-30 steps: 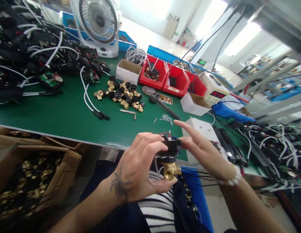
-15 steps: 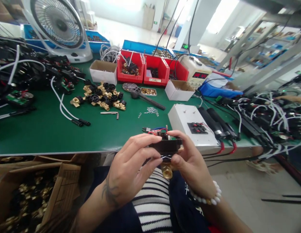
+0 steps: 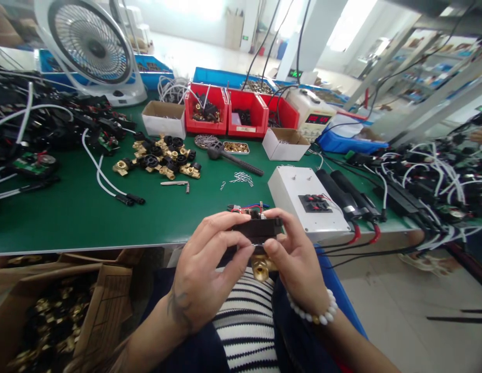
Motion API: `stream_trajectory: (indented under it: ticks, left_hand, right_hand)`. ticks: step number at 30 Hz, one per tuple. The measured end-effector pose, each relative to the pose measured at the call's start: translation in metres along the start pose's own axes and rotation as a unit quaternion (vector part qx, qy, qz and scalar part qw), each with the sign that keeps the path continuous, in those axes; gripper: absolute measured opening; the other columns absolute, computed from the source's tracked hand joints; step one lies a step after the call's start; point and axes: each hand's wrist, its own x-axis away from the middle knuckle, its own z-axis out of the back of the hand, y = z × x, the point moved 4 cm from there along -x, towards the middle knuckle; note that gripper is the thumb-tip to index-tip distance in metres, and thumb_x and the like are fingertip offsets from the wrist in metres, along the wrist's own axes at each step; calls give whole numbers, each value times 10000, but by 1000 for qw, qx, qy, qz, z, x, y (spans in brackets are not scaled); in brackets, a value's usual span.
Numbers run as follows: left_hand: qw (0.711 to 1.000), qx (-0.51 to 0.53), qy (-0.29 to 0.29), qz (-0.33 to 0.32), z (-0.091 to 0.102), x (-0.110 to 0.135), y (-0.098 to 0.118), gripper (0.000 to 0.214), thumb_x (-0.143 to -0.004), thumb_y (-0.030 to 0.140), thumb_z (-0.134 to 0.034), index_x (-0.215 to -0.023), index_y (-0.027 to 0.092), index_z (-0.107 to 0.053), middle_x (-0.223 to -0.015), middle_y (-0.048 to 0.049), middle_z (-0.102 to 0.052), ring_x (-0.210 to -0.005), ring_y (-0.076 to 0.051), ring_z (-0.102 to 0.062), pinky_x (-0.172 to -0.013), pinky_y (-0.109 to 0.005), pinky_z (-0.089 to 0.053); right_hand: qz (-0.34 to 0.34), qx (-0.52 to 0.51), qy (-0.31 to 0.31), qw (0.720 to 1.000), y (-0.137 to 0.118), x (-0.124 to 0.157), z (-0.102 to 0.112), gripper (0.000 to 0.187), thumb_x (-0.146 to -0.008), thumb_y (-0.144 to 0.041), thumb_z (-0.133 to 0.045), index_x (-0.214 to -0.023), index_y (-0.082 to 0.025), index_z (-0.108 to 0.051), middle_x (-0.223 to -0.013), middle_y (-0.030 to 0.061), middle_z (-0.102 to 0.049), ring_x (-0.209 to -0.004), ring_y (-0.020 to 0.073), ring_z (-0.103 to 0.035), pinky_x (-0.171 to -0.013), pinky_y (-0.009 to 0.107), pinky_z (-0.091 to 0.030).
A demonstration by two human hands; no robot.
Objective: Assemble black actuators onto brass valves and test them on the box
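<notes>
My right hand (image 3: 293, 254) grips a black housing (image 3: 258, 228) with a circuit board and coloured wires on top. A brass valve fitting (image 3: 261, 270) sits beneath the housing, its round opening facing me. With thumb and fingertip, my left hand (image 3: 212, 259) pinches a thin silvery wire clip at the joint between housing and brass; the fingers hide most of the clip. Upper fingers of that hand also rest against the housing. On the bench beyond lie loose hairpin clips (image 3: 242, 179) and a pen-like tool with a bent end (image 3: 174, 183).
Brass fittings with black caps (image 3: 161, 158) are heaped left of a black mallet-like tool (image 3: 235, 158). Red bins (image 3: 246, 114) line the back. A white switch box (image 3: 299, 199) stands right of my hands. Cabled assemblies crowd both sides. A carton of fittings (image 3: 104, 295) is below left.
Both hands have shifted slightly left with the assembly, which has tilted so more of the housing's black side shows. The left fingers stay pinched at the joint.
</notes>
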Motion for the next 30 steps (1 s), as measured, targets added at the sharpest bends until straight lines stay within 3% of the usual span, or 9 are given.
stream_trajectory:
  ticks: [3, 5, 9, 11, 13, 15, 16, 21, 30]
  left_hand:
    - [993, 67, 64, 72, 2, 4, -11, 224, -868, 130, -634, -1062, 220, -568, -1284, -50, -542, -1258, -183, -497, -1103, -371, -423]
    - [960, 204, 85, 174, -1, 7, -26, 373, -874, 241, -649, -1220, 233, -511, -1369, -81, -495, -1327, -238, -451, -1098, -430, -432]
    - [789, 488, -36, 372, -26, 11, -46, 516, -878, 458, -629, -1271, 146, -508, -1261, -162, -609, -1171, -317, -602, -891, -427, -569]
    - [746, 519, -18, 417, -29, 12, -51, 520, -849, 448, -675, -1231, 124, -535, -1163, -152, -662, -1027, -289, -673, -787, -360, -594]
    - [738, 519, 7, 431, -28, 13, -50, 509, -838, 465, -692, -1188, 117, -569, -1064, -129, -700, -902, -243, -705, -721, -299, -591]
    - [734, 519, 9, 437, -26, 14, -46, 529, -836, 523, -678, -1156, 109, -601, -1009, -126, -715, -848, -232, -712, -704, -292, -590]
    - [734, 518, 10, 440, -25, 15, -44, 541, -830, 543, -678, -1143, 106, -612, -998, -128, -719, -842, -236, -713, -711, -303, -593]
    - [736, 513, 8, 441, -18, 14, -33, 595, -792, 586, -701, -1103, 83, -636, -916, -140, -727, -791, -245, -715, -690, -300, -589]
    - [739, 528, 11, 418, -19, 14, -26, 578, -821, 568, -681, -1160, 101, -637, -931, -132, -725, -770, -226, -713, -700, -293, -579]
  right_hand:
    - [24, -30, -18, 999, -1, -3, -4, 397, -840, -421, -713, -1138, -309, -476, -1134, 22, -675, -945, 212, -696, -780, 348, -616]
    - [37, -42, -33, 998, -3, -4, -6, 408, -850, -435, -699, -1156, -315, -456, -1141, 21, -676, -930, 208, -700, -765, 351, -616]
    - [15, 110, -140, 984, -16, -18, -4, 437, -858, -421, -687, -1220, -265, -496, -969, 22, -724, -801, 189, -709, -702, 316, -594]
    - [19, 265, -152, 952, -26, -39, 15, 398, -890, -418, -636, -1226, -217, -564, -859, 29, -737, -761, 191, -707, -716, 326, -577]
    - [95, 403, -23, 910, -43, -70, 55, 340, -897, -403, -611, -1157, -186, -637, -866, 52, -743, -802, 203, -704, -806, 360, -554]
    - [159, 519, 122, 831, -53, -100, 101, 282, -843, -363, -650, -1052, -177, -688, -938, 82, -741, -905, 245, -688, -898, 414, -515]
    - [148, 545, 143, 813, -51, -114, 121, 251, -814, -335, -660, -1004, -177, -703, -942, 87, -742, -911, 260, -685, -894, 426, -516]
    - [13, 528, 58, 847, -16, -147, 179, 235, -786, -425, -613, -760, -214, -714, -846, 64, -750, -855, 276, -679, -857, 433, -514]
    - [42, 515, 83, 852, -8, -146, 172, 437, -790, -617, -505, -639, -228, -635, -708, 73, -687, -729, 247, -637, -749, 396, -491]
